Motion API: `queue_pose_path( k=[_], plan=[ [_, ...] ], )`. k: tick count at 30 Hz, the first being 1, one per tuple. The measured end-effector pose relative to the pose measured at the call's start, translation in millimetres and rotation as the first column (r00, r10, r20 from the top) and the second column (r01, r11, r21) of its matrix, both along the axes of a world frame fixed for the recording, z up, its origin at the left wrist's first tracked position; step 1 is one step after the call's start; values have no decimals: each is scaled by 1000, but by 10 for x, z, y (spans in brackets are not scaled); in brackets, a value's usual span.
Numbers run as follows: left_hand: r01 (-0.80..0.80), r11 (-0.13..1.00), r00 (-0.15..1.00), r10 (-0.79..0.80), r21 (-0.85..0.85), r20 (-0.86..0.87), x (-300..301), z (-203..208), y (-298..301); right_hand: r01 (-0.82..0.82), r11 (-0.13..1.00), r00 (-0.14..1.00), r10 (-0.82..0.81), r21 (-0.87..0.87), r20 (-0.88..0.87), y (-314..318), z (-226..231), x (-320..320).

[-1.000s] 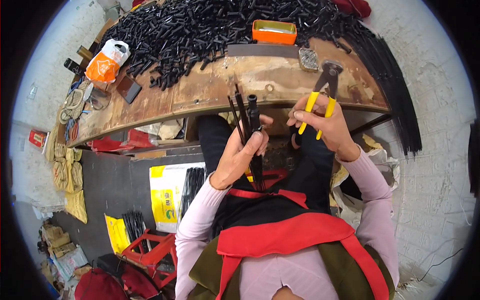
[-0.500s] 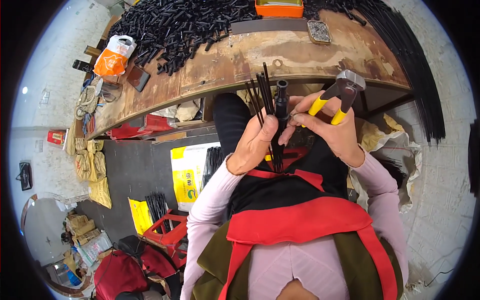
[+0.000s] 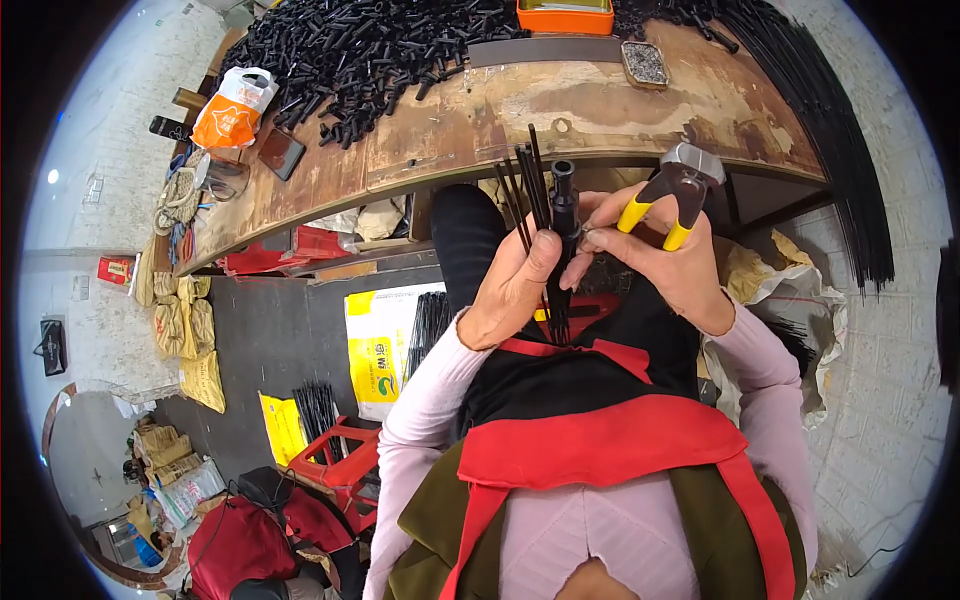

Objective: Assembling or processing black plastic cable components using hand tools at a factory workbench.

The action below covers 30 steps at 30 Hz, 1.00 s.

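My left hand (image 3: 510, 285) is closed around several thin black rods (image 3: 537, 190) and a black ribbed tube (image 3: 564, 200), held upright above my lap. The rods stick out above and below my fingers. In my right hand (image 3: 668, 255) sits a pair of pincers (image 3: 690, 175) with yellow handles, metal head pointing up and away from me. The thumb and index finger of that hand pinch together at the tube's right side; whatever small thing lies between them is too small to make out.
Beyond my hands runs a worn wooden bench (image 3: 440, 135). A heap of short black tubes (image 3: 350, 60), an orange box (image 3: 565, 18), a small tin of metal bits (image 3: 645, 63) and long black rods (image 3: 850, 170) lie on it. A red stool (image 3: 340, 460) stands at lower left.
Both hands keep nearly the same pose, the pincers tilting very slightly. The whole view has shifted a little to the right.
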<state>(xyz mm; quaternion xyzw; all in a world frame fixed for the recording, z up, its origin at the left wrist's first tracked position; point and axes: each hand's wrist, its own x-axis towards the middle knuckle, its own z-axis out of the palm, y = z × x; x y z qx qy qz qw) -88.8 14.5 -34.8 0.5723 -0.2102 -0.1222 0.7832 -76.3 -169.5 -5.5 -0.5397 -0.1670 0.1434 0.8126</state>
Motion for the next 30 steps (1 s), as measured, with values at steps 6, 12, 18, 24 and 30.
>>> queue_pose_path(
  k=[6,12,18,24,30],
  plan=[
    [-30,1000,1000,30,-1,-5,-7,-53,61,-36,999,999,36,-11,23,34,14,52],
    [-24,999,999,24,-22,21,-37,-18,108,-51,999,998,51,-4,-32,81,44,62],
    [-14,999,999,15,-41,32,-36,-63,124,-51,998,999,51,-24,0,103,17,55],
    [-64,998,997,65,-21,37,-44,-86,121,-45,999,999,45,7,14,149,57,43],
    [-12,999,1000,13,-50,27,-63,-22,144,-20,1000,998,20,-3,66,153,9,92]
  ],
)
